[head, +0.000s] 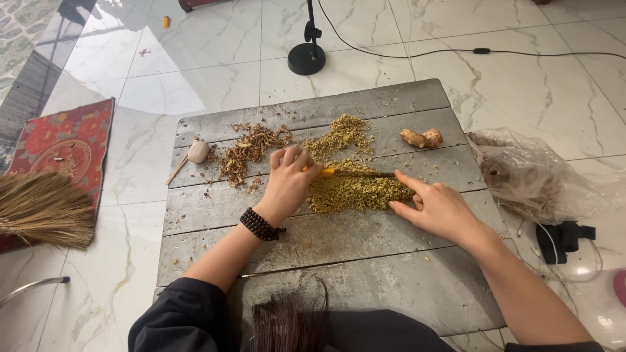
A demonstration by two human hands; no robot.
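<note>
My left hand (290, 182) grips the yellow handle of a knife (355, 173) whose dark blade lies across a heap of finely chopped yellowish root (352, 192). A dark bead bracelet circles that wrist. My right hand (433, 205) rests with fingers spread, its fingertips pressing near the blade's far end and the right edge of the heap. Everything sits on a grey wooden board (339, 261) laid on the floor.
Brown peelings (251, 151) and a second chopped pile (342, 132) lie at the board's back, with a whole ginger-like root (422, 137) and a small pale object (197, 151). A plastic bag (521, 176) sits right, a broom (42, 208) and red mat left, a black stand base (306, 58) behind.
</note>
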